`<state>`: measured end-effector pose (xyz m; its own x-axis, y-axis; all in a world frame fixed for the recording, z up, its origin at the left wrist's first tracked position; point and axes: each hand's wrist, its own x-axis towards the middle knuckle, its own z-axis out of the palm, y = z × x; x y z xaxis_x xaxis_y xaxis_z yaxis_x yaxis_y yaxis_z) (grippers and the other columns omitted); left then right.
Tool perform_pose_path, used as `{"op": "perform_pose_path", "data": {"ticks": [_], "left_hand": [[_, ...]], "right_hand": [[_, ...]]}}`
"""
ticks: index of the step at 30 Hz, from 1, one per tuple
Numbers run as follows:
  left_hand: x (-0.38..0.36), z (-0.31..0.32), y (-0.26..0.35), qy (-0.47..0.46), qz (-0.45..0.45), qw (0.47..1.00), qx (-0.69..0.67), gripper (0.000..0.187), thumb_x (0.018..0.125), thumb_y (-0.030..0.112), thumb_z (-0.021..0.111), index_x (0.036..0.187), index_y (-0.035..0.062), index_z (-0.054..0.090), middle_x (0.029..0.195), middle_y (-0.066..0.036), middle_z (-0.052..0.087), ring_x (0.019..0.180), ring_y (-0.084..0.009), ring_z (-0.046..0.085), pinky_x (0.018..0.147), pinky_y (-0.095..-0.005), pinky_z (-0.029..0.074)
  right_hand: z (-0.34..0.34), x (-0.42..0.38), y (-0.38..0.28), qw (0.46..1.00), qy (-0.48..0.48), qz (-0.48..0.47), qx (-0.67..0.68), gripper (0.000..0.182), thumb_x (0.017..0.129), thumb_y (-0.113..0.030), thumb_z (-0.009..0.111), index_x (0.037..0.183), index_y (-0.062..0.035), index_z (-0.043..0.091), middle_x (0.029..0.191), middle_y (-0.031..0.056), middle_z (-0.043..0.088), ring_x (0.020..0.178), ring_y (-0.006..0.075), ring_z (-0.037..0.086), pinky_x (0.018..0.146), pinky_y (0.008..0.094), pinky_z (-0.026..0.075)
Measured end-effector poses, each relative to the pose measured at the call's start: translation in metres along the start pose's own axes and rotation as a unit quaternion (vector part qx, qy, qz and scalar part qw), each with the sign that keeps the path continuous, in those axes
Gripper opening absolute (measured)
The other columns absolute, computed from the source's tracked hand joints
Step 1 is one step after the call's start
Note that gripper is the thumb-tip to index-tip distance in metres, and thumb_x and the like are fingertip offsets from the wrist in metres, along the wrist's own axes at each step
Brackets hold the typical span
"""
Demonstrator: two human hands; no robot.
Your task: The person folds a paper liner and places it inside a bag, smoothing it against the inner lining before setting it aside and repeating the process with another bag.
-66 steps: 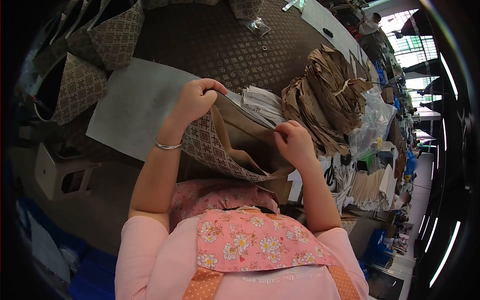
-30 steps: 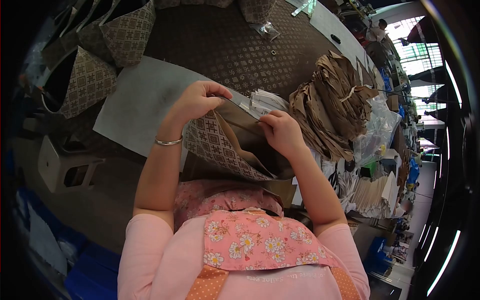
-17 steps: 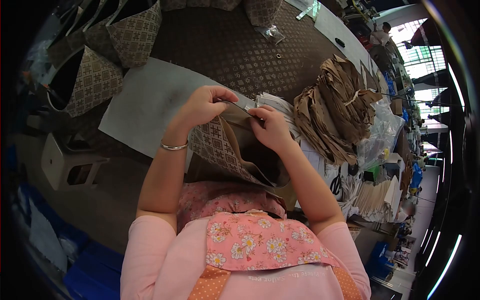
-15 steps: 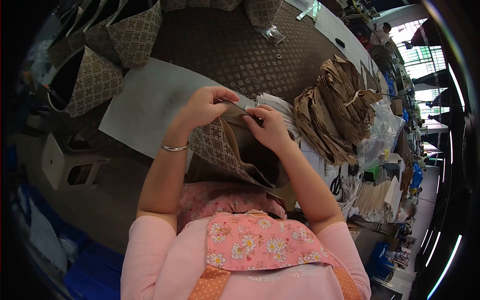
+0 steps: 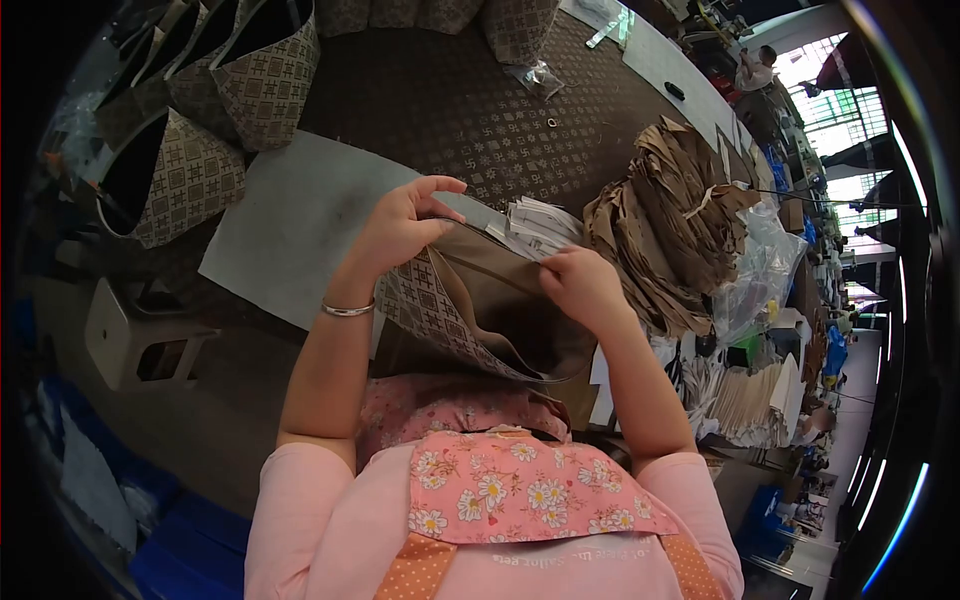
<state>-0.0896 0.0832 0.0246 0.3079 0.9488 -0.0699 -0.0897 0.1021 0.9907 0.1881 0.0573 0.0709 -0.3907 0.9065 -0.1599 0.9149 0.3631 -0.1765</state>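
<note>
A bag with a brown-and-beige geometric pattern outside and a plain brown lining lies against my front, its mouth open toward me. My left hand is closed on the far rim, thumb against the edge, with the index finger stretched out above it. Farther right along that same rim, my right hand pinches the edge between thumb and curled fingers. Between the two hands the rim runs nearly straight. Part of the bag's underside is hidden by its own folds and my apron.
A grey sheet lies on the brown patterned table cover. White strips and a tied brown fabric bundle lie right. Several patterned bags stand at upper left, above a stool. Another person is far off.
My right hand has slid right and toward me along the rim, away from my left hand, which stays near its place. The rim between them is now more stretched out.
</note>
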Motion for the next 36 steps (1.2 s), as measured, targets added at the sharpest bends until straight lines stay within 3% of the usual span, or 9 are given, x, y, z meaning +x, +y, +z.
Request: {"op": "perform_pose_path", "data": {"ticks": [5, 7, 11, 13, 16, 23, 28, 33, 36], "left_hand": [[0.004, -0.021, -0.021, -0.116, 0.029, 0.988, -0.095, 0.063, 0.096, 0.029, 0.059, 0.147, 0.002, 0.032, 0.113, -0.014, 0.065, 0.102, -0.0115, 0.061, 0.085, -0.0236, 0.048], [0.005, -0.02, -0.05, -0.08, 0.005, 0.977, -0.197, 0.068, 0.097, 0.038, 0.056, 0.147, 0.001, 0.028, 0.116, -0.013, 0.064, 0.099, -0.011, 0.061, 0.084, -0.023, 0.049], [-0.004, -0.016, -0.113, 0.075, -0.175, 0.954, -0.232, 0.076, 0.097, 0.055, 0.047, 0.145, -0.0011, 0.031, 0.126, -0.015, 0.059, 0.102, -0.0157, 0.061, 0.094, -0.0282, 0.048], [-0.012, -0.017, -0.139, 0.073, -0.199, 0.95, -0.228, 0.074, 0.097, 0.056, 0.047, 0.142, -0.0017, 0.037, 0.125, -0.014, 0.059, 0.105, -0.0167, 0.06, 0.095, -0.0296, 0.047], [-0.03, -0.022, -0.162, 0.078, -0.209, 0.953, -0.206, 0.07, 0.097, 0.057, 0.047, 0.134, -0.002, 0.049, 0.124, -0.013, 0.061, 0.109, -0.0181, 0.059, 0.097, -0.0315, 0.045], [-0.097, -0.009, -0.064, 0.191, -0.205, 0.954, -0.108, 0.065, 0.097, 0.058, 0.045, 0.123, -0.0001, 0.06, 0.109, -0.008, 0.067, 0.105, -0.0173, 0.061, 0.094, -0.031, 0.046], [-0.14, 0.057, -0.051, 0.106, -0.162, 0.979, -0.07, 0.067, 0.094, 0.052, 0.054, 0.133, -0.0024, 0.05, 0.128, -0.016, 0.053, 0.115, -0.0176, 0.055, 0.088, -0.0316, 0.05], [-0.141, 0.116, -0.051, -0.17, 0.143, 0.933, 0.284, 0.073, 0.084, 0.036, 0.072, 0.14, -0.001, 0.043, 0.129, -0.019, 0.051, 0.111, -0.026, 0.056, 0.095, -0.0341, 0.048], [-0.136, 0.113, -0.019, -0.095, 0.101, 0.969, 0.203, 0.061, 0.077, 0.021, 0.078, 0.128, 0.0009, 0.052, 0.119, -0.018, 0.054, 0.112, -0.0325, 0.053, 0.1, -0.0374, 0.042]], "right_hand": [[0.001, -0.077, 0.071, 0.939, -0.088, 0.157, 0.293, 0.036, 0.095, -0.035, 0.055, 0.106, -0.0051, 0.071, 0.089, 0.004, 0.068, 0.083, 0.0166, 0.066, 0.072, 0.0315, 0.053], [0.016, -0.107, 0.077, 0.718, -0.048, 0.334, 0.609, 0.038, 0.095, -0.033, 0.06, 0.118, -0.0034, 0.065, 0.094, 0.0005, 0.067, 0.084, 0.0081, 0.061, 0.072, 0.0259, 0.051], [0.091, -0.147, 0.06, 0.882, -0.212, 0.217, 0.36, 0.041, 0.086, -0.018, 0.071, 0.123, -0.0052, 0.061, 0.108, 0.004, 0.068, 0.091, 0.0164, 0.06, 0.084, 0.0318, 0.051], [0.136, -0.139, 0.051, 0.902, -0.183, 0.04, 0.389, 0.041, 0.082, -0.014, 0.072, 0.121, -0.0052, 0.062, 0.107, 0.0051, 0.069, 0.097, 0.0207, 0.062, 0.09, 0.0345, 0.05], [0.172, -0.119, 0.058, 0.921, -0.193, 0.019, 0.339, 0.04, 0.08, -0.017, 0.074, 0.117, -0.0045, 0.064, 0.109, 0.007, 0.07, 0.1, 0.0223, 0.064, 0.092, 0.0336, 0.049], [0.096, -0.04, 0.035, 0.849, -0.134, 0.198, 0.471, 0.052, 0.094, -0.035, 0.062, 0.138, -0.0101, 0.047, 0.116, 0.0068, 0.064, 0.1, 0.0179, 0.061, 0.088, 0.034, 0.05], [0.081, -0.008, -0.01, 0.613, -0.082, 0.217, 0.755, 0.057, 0.099, -0.055, 0.04, 0.142, -0.0169, 0.045, 0.132, 0.0083, 0.055, 0.12, 0.0214, 0.052, 0.101, 0.0408, 0.044], [0.127, -0.023, 0.034, 0.62, -0.124, 0.105, 0.768, 0.062, 0.099, -0.059, 0.038, 0.142, -0.0153, 0.045, 0.136, 0.0052, 0.052, 0.123, 0.0186, 0.05, 0.106, 0.0439, 0.037], [0.145, -0.062, 0.061, 0.632, -0.147, 0.179, 0.739, 0.067, 0.097, -0.063, 0.036, 0.144, -0.0153, 0.044, 0.143, 0.0005, 0.048, 0.128, 0.0176, 0.044, 0.105, 0.0419, 0.033]]}}
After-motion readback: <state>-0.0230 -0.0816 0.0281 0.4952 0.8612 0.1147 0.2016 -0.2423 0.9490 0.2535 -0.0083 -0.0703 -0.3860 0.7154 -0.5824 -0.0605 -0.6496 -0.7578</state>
